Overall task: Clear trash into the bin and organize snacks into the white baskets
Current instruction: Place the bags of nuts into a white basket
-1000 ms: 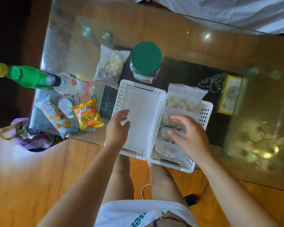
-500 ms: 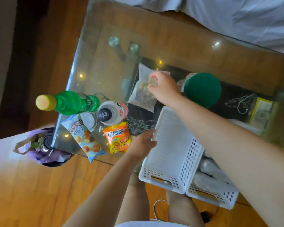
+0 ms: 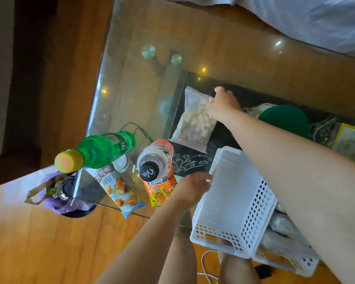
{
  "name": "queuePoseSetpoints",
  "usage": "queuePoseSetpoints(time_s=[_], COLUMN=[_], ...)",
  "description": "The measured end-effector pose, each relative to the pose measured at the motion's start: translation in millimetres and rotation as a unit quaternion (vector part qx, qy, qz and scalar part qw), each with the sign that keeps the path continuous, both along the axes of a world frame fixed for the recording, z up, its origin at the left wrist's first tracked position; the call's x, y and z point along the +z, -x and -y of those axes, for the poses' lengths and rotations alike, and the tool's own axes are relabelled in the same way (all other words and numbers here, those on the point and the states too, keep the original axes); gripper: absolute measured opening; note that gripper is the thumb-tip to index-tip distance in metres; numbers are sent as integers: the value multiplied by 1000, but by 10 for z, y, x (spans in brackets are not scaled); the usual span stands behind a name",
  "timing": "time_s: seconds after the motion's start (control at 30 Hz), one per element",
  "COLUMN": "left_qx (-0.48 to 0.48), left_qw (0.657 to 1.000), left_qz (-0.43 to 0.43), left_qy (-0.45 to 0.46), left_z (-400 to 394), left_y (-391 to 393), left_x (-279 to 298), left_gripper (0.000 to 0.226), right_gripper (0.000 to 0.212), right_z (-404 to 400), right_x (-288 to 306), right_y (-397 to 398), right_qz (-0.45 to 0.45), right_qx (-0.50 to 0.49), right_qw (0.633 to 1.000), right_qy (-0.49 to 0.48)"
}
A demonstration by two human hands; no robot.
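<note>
1. the table (image 3: 131,83) under my arms is clear, glossy glass.
2. my white basket (image 3: 234,201) is perforated matt plastic.
3. the snack bag (image 3: 195,121) is thin, see-through plastic film.
4. the floor (image 3: 49,242) is polished wood.

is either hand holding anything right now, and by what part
The right hand grips the clear snack bag at its upper right edge. The left hand rests against the left rim of the empty white basket, fingers relaxed, holding nothing.
</note>
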State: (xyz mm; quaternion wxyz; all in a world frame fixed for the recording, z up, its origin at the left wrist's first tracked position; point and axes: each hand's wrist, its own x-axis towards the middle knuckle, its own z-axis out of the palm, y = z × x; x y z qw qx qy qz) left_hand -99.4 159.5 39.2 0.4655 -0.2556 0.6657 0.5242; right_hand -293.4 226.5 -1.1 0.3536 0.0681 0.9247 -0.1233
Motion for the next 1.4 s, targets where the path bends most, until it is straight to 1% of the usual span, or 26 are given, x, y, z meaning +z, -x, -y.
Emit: queuePoseSetpoints(time_s=[0.07,0.13,0.2,0.3,0.4,0.43,0.5,0.53,0.6,0.7,0.77,0.87,0.93,1.03,1.13,1.23,1.3,1.4], left_qx=[-11,-22,-38,-53,-42,-38,-67,-90,-127,-141,-130,-106,-102,-125,-197,-285,-360,-476], left_qw=[1000,1000,999,997,995,994,990,986,977,966,962,954,944,923,891,870,847,792], left_qz=[4,8,9,-9,-30,-31,-30,-25,-15,-26,-52,-135,-199,-295,-364,-367,-353,-339], left_qy=[7,18,29,56,87,96,123,138,170,215,235,244,242,214,186,167,169,177], left_z=[-10,-19,-42,-99,-153,-172,-216,-247,-320,-488,-675,-1087,-1401,-1839,-2226,-2565,-2739,-2895], left_y=[34,63,80,94,87,79,45,20,-30,-108,-154,-221,-258,-297,-317,-344,-366,-397], left_x=[20,45,80,182,302,325,351,365,397,475,547,686,791,937,1029,1012,945,805], left_gripper=[29,29,29,31,33,32,20,19,36,51,56,53,49,45,42,38,37,39], right_gripper=[28,18,20,29,26,27,27,25,23,19,18,22,27,27,29,29,27,32], right_z=[-5,1,3,-73,-250,-318,-464,-547,-758,-1226,-1580,-2074,-2403,-2935,-3418,-3766,-3960,-4206], right_x=[36,111,239,515,818,910,1102,1220,1468,1805,1986,2179,2245,2208,2000,1636,1320,897], right_y=[-1,-38,-119,-354,-716,-844,-1080,-1175,-1308,-1490,-1662,-1965,-2150,-2391,-2600,-2785,-2896,-3017], right_qz=[32,44,32,-49,-100,-109,-147,-178,-245,-324,-353,-387,-407,-429,-425,-394,-344,-237], right_qx=[20,42,38,50,85,101,108,92,30,-95,-149,-183,-185,-182,-207,-233,-253,-290], right_qw=[999,998,997,991,973,965,943,930,905,870,853,839,843,855,861,876,898,926], right_qy=[4,28,62,115,189,216,277,307,346,359,355,337,299,229,188,151,107,46])
